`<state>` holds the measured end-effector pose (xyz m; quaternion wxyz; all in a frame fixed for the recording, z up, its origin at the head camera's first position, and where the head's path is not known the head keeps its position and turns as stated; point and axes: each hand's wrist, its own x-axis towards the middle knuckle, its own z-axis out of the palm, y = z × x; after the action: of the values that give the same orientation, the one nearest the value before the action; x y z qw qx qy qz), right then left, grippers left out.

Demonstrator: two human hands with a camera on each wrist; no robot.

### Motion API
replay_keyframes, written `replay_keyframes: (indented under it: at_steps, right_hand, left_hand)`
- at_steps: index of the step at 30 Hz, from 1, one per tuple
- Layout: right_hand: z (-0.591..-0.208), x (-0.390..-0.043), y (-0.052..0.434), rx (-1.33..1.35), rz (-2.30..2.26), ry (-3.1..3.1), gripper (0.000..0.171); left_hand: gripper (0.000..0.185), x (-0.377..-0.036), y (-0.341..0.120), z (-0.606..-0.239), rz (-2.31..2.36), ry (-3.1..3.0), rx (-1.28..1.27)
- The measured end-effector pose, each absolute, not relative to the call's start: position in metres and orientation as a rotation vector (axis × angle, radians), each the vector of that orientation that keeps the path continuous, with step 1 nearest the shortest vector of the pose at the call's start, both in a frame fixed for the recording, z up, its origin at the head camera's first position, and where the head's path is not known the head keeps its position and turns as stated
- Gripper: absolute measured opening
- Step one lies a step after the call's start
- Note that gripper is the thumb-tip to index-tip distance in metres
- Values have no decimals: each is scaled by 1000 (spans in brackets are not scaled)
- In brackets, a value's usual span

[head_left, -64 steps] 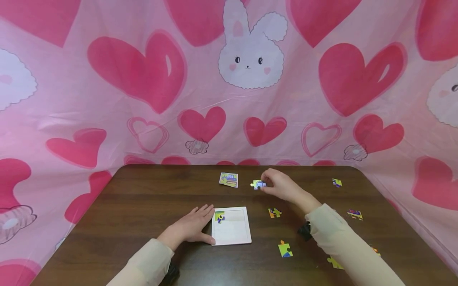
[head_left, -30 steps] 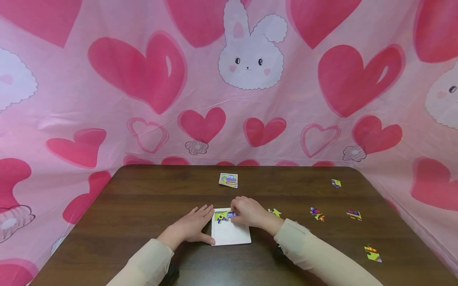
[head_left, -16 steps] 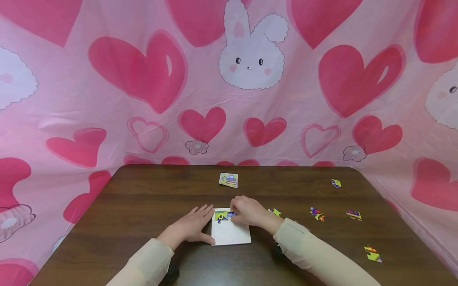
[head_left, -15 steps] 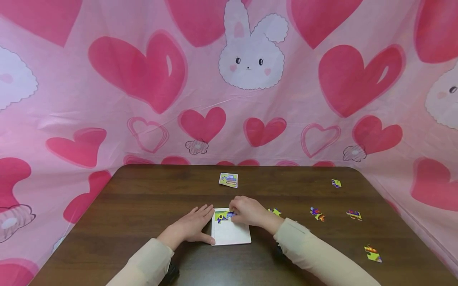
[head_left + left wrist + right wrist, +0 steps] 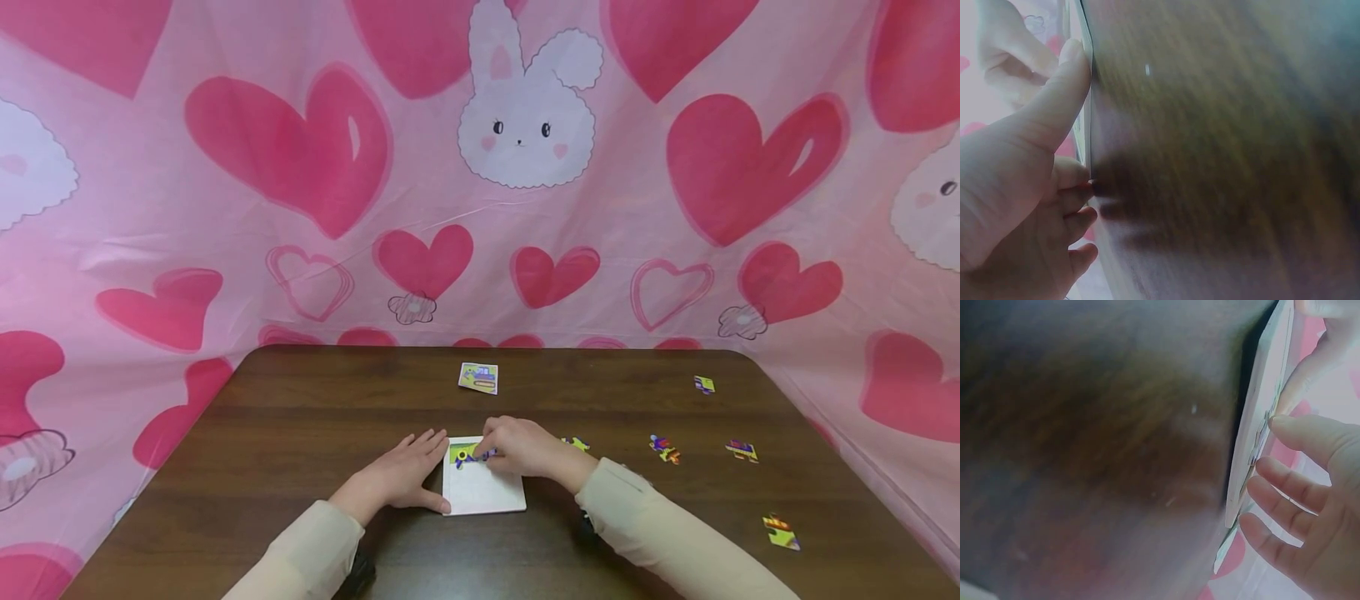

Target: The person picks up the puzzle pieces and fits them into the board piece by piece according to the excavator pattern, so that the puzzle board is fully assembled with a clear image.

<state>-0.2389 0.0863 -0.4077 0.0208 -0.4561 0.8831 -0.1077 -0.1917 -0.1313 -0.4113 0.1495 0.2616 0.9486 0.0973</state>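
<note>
A white puzzle tray [image 5: 487,493] lies on the dark wooden table [image 5: 300,417], near the front. A yellow-green piece [image 5: 457,454] sits in its far left corner. My right hand [image 5: 521,446] is over the tray's far edge and pinches a purple-blue puzzle piece [image 5: 483,455] right beside that piece. My left hand [image 5: 397,477] lies flat on the table, its fingers and thumb touching the tray's left edge. The left wrist view shows the thumb [image 5: 1054,100] against the tray's rim [image 5: 1087,94]. The right wrist view shows the tray [image 5: 1260,406] edge-on, with my fingers [image 5: 1285,487] loose beside it.
A small picture card [image 5: 478,377] lies behind the tray. Loose pieces are scattered to the right: one by my right wrist [image 5: 576,444], others further out [image 5: 664,448] [image 5: 742,450] [image 5: 704,384] [image 5: 780,532]. A pink heart-and-bunny cloth [image 5: 525,208] hangs behind and beside the table.
My right hand brought the purple-blue piece from the far middle of the table to the tray's far edge, then dipped slightly lower. The left hand stayed put.
</note>
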Motion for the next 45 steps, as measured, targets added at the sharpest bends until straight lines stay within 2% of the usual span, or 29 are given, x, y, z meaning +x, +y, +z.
replay_keyframes:
  at_steps: [13, 23, 35, 45]
  right_hand:
    - [-402, -242, 90, -1416, -370, 2727, 19]
    - [-364, -261, 120, -1288, -518, 2841, 28]
    - [-320, -300, 197, -1105, -831, 3038, 37]
    - [-316, -322, 282, -661, -942, 3176, 45]
  left_hand:
    - [96, -194, -133, -414, 281, 2719, 736]
    - [96, -194, -133, -414, 285, 2725, 735]
    - [96, -195, -133, -414, 290, 2727, 740]
    - [97, -196, -132, -418, 288, 2728, 740]
